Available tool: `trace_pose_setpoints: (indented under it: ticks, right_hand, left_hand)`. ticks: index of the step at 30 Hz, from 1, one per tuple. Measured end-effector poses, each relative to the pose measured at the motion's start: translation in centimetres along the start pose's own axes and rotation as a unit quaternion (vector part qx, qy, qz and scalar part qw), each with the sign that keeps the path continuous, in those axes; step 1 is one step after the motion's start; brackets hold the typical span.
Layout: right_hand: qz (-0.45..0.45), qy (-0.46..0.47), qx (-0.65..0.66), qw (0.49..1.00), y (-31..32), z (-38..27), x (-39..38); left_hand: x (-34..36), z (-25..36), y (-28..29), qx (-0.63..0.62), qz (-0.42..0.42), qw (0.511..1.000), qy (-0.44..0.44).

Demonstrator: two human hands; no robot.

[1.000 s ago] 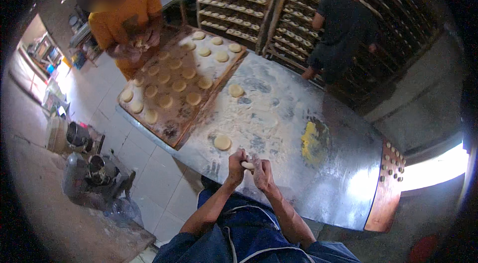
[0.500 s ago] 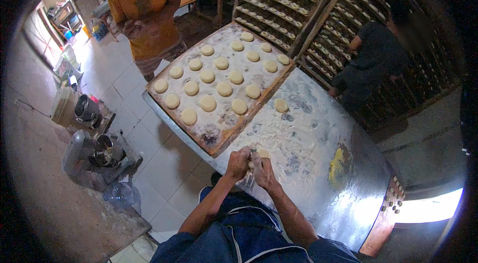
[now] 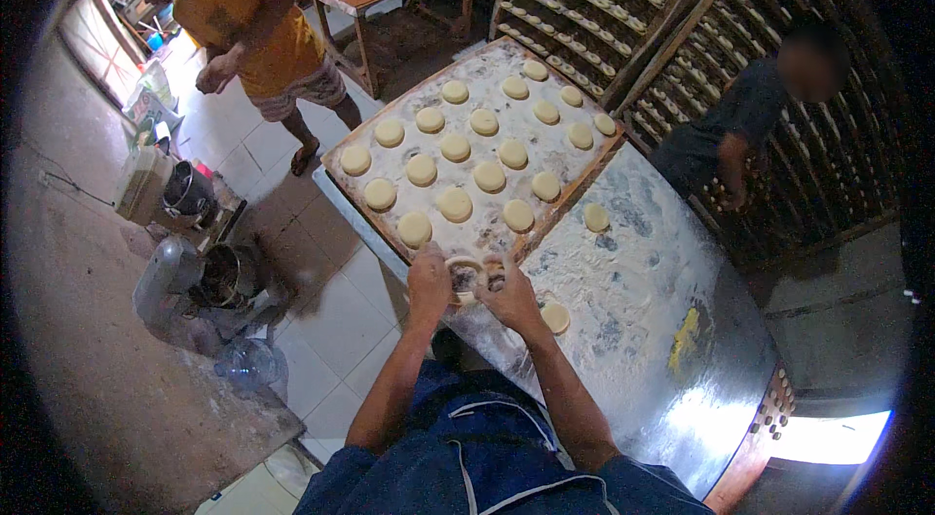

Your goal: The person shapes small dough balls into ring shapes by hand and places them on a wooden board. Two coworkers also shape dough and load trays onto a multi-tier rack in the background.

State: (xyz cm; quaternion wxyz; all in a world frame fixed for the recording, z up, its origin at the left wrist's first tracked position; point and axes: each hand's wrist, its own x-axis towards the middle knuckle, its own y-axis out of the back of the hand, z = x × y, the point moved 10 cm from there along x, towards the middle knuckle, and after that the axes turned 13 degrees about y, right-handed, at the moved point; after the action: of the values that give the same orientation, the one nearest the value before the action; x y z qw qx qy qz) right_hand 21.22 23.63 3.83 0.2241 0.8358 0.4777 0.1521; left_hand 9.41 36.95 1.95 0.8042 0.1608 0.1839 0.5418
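Between my two hands a pale dough ring (image 3: 465, 262) is held stretched open, and a dark patch of the board shows through its hole. My left hand (image 3: 429, 287) grips the ring's left side with closed fingers. On the opposite side my right hand (image 3: 508, 295) pinches it, its fingers partly curled out of sight. Both hands are over the near corner of a floured wooden board (image 3: 388, 240). Several flat dough rounds (image 3: 454, 204) lie on that board in rough rows. One dough round (image 3: 555, 317) rests on the metal table beside my right wrist, and another dough round (image 3: 596, 216) lies farther off.
The floured metal table (image 3: 643, 320) extends right, with a yellow smear (image 3: 685, 340) on it. Tall racks (image 3: 594, 8) of shaped dough stand behind, where a person in dark clothes (image 3: 726, 115) bends. A person in orange (image 3: 248, 18) stands far left. Mixers (image 3: 180, 286) stand at left.
My hands have moved from the table's near edge onto the board's corner, and the dough now shows as an open ring. The person in orange has turned and stepped; the other person has shifted.
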Motion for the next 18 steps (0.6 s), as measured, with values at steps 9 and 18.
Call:
trace_pose_setpoints:
  ticks: [9, 18]
  right_hand:
    - [0.1, 0.148, -0.358, 0.917, 4.8, 3.5, 7.3]
    - [0.027, 0.042, -0.232, 0.971, 3.7, 11.1, 11.8]
  left_hand:
    - [-0.2, 0.6, 0.4, 0.109, -0.015, 0.987, -0.113]
    - [6.7, 0.2, 0.2, 0.278, 0.033, 0.943, -0.181]
